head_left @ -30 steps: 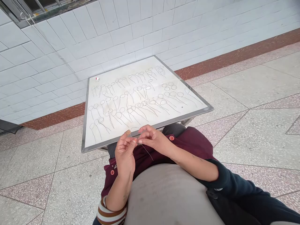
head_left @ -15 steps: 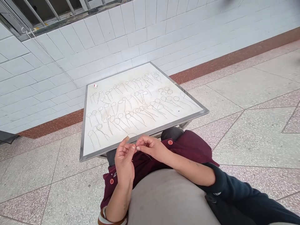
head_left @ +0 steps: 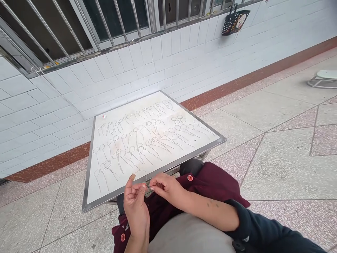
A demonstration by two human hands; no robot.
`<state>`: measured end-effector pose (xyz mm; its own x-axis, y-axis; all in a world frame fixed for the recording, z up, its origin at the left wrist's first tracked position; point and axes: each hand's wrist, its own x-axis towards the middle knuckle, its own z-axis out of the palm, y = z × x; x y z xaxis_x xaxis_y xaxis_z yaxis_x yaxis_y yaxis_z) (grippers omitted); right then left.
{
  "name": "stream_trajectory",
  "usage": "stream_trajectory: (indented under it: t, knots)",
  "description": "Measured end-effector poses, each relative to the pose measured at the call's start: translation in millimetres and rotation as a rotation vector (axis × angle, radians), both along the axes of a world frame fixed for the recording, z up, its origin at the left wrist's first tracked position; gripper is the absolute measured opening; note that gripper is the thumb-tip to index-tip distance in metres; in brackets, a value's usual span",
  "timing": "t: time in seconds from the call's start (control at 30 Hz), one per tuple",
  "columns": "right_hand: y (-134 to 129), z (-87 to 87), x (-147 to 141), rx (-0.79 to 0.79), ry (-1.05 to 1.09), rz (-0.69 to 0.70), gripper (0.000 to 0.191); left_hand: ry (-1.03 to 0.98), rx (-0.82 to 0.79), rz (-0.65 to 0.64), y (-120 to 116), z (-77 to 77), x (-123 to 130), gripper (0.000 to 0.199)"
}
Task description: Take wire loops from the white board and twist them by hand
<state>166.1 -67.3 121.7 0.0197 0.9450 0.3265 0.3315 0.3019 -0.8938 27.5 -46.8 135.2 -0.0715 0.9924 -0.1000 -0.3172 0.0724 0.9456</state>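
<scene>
A thin wire loop [head_left: 141, 171] stands up from the fingers of my left hand [head_left: 137, 202], which pinches it between thumb and forefinger. Tan tape or a cover wraps one of that hand's fingertips. Just to the right, my right hand [head_left: 167, 188] is closed in a pinch on the wire's thin end, a small gap from the left fingertips. Both hands are over the near edge of a white table [head_left: 158, 165] with a metal rim. Rows of looped wires [head_left: 131, 151] with long tails lie on it, and several small closed rings [head_left: 179, 119] lie at the right.
A small red and white item [head_left: 104, 117] sits at the table's far left corner. Behind stands a tiled wall [head_left: 118, 75] with a barred window [head_left: 110, 21]. A black basket [head_left: 235, 23] hangs there. At the far right is a stool [head_left: 326, 75].
The view has tilted up, bringing the basket and stool into sight. My hands have moved slightly apart, and more of the loop shows above my left fingers.
</scene>
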Motion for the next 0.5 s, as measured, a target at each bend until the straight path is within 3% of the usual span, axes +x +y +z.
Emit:
stream_trajectory:
  t: [0.13,0.27,0.4,0.5]
  knots:
    - [4,-7.9,1,0.005,-0.058,-0.006,0.008,-0.009,-0.014,0.057,11,1.4,-2,0.054]
    - [12,-15.9,6,-0.028,-0.023,-0.051,0.008,0.052,-0.046,-0.089,17,-3.9,-1,0.058]
    - [28,-23.4,28,-0.1,0.006,-0.164,0.008,0.184,-0.047,-0.179,21,-21.7,-3,0.061]
    - [52,-26.2,63,-0.141,-0.071,-0.317,0.01,0.31,-0.043,-0.121,32,-41.8,-16,0.054]
